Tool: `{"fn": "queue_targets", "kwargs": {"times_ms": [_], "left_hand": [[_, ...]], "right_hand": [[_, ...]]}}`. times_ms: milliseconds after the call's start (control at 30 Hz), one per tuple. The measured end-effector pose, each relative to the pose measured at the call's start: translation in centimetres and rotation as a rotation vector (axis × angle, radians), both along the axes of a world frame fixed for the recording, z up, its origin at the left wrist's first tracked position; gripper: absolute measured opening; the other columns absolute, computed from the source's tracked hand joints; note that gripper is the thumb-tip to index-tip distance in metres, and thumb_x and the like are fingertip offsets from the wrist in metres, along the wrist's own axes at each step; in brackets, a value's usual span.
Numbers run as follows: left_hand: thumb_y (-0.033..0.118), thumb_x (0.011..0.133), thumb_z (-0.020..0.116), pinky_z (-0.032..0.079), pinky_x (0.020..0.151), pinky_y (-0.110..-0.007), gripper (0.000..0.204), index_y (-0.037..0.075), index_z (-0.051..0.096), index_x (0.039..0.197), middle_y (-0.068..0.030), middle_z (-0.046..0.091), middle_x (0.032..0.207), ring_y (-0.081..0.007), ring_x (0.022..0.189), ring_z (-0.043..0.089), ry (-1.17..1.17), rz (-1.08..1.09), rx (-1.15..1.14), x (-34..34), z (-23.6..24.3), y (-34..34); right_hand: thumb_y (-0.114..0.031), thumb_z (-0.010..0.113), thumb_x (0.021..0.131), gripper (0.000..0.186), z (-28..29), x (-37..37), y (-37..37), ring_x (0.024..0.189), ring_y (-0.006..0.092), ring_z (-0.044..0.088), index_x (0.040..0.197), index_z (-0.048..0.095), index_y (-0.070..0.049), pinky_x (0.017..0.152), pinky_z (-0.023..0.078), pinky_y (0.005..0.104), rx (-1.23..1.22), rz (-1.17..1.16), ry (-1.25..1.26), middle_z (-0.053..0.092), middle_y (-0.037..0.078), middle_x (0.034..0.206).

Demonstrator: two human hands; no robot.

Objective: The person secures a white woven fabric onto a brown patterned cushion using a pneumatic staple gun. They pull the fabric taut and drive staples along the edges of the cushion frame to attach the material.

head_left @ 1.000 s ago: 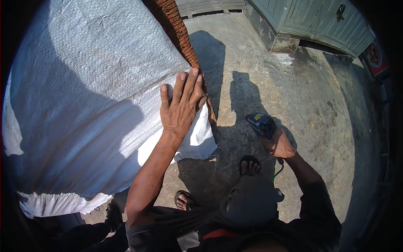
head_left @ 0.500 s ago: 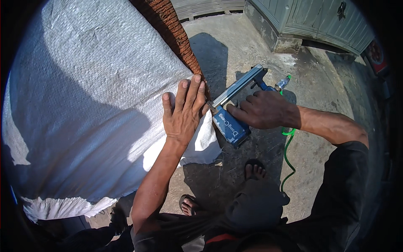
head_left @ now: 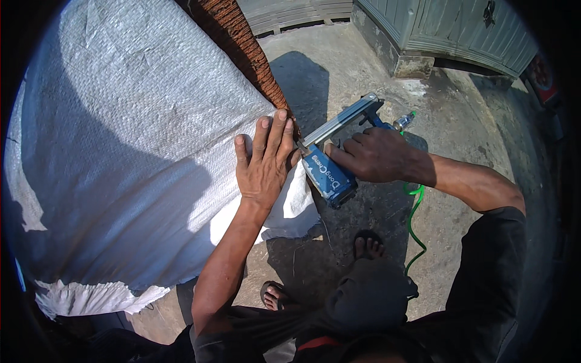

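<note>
My left hand (head_left: 263,172) lies open on a white woven plastic sheet (head_left: 139,103), fingertips at the rough reddish-brown edge (head_left: 245,45) that the sheet lies against. My right hand (head_left: 378,155) is closed on a blue pneumatic nail gun or stapler (head_left: 333,183) with a silver magazine. The tool's nose touches the edge just right of my left fingers; exactly what it rests on is hidden. A green coiled hose (head_left: 414,224) hangs from the tool's metal fitting (head_left: 404,121).
Concrete ground (head_left: 472,145) surrounds my sandalled feet (head_left: 369,245) below. A grey-green panelled cabinet or door (head_left: 460,33) on a concrete footing (head_left: 411,66) stands at upper right, with a slatted edge (head_left: 296,11) at the top and a red object (head_left: 541,81) at far right.
My right hand has brought the tool up and left from low beside my body to the sheet's edge. My left hand has shifted slightly downward in the view, still flat on the sheet.
</note>
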State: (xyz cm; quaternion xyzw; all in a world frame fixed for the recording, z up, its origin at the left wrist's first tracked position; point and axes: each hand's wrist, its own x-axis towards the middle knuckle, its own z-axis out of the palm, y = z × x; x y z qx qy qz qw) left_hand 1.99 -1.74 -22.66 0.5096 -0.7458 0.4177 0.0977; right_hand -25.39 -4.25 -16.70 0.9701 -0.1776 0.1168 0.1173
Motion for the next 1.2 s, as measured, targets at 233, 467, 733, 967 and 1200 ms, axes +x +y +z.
{"fn": "queue_targets", "kwargs": {"times_ms": [233, 467, 733, 967, 1200], "left_hand": [[0.060, 0.092, 0.055, -0.004, 0.126, -0.056, 0.072, 0.026, 0.037, 0.153, 0.0044, 0.024, 0.168, -0.0232, 0.157, 0.015, -0.051, 0.040, -0.011, -0.1, 0.4, 0.4], [0.057, 0.093, 0.056, -0.005, 0.126, -0.056, 0.071, 0.026, 0.039, 0.155, 0.0034, 0.022, 0.169, -0.0236, 0.157, 0.013, -0.070, 0.070, 0.013, -0.4, 1.1, 0.5], [0.025, 0.093, 0.068, 0.017, 0.124, -0.048, 0.057, 0.027, 0.051, 0.148, -0.0005, 0.035, 0.165, -0.0231, 0.152, 0.029, -0.007, -0.240, 0.305, 2.1, 14.1, 3.4], [0.018, 0.093, 0.070, 0.027, 0.123, -0.053, 0.036, 0.019, 0.067, 0.129, -0.0088, 0.063, 0.138, -0.0280, 0.138, 0.050, -0.502, -0.159, 0.098, 1.8, 40.5, 1.9], [0.015, 0.091, 0.071, 0.044, 0.110, -0.051, 0.012, 0.007, 0.075, 0.099, -0.0111, 0.070, 0.119, -0.0260, 0.118, 0.064, -0.417, -0.251, 0.513, -1.0, 43.4, -2.6]], "right_hand": [[-0.017, 0.064, 0.091, 0.038, 0.5, 0.2, 0.3, 0.064, 0.0248, 0.073, 0.125, 0.060, -0.002, 0.049, 0.055, 0.0348, -0.008, -0.007, 0.034, 0.070, 0.013, 0.077], [-0.015, 0.063, 0.090, 0.035, 0.0, 0.4, -0.3, 0.060, 0.0258, 0.072, 0.122, 0.060, -0.001, 0.046, 0.053, 0.0371, -0.019, -0.006, -0.020, 0.069, 0.014, 0.072], [-0.013, 0.064, 0.087, 0.030, 0.8, -0.8, 2.6, 0.061, 0.0338, 0.071, 0.114, 0.059, -0.002, 0.050, 0.054, 0.0461, 0.258, -0.093, -0.055, 0.069, 0.018, 0.070], [-0.017, 0.072, 0.078, 0.047, 2.0, 0.1, 3.7, 0.063, 0.0362, 0.071, 0.121, 0.058, 0.000, 0.057, 0.056, 0.0483, 0.372, -0.124, -0.048, 0.069, 0.019, 0.071], [-0.019, 0.075, 0.074, 0.065, 3.6, -1.7, 3.5, 0.069, 0.0370, 0.071, 0.132, 0.054, 0.001, 0.062, 0.057, 0.0467, 0.334, -0.230, -0.040, 0.069, 0.022, 0.077]]}}
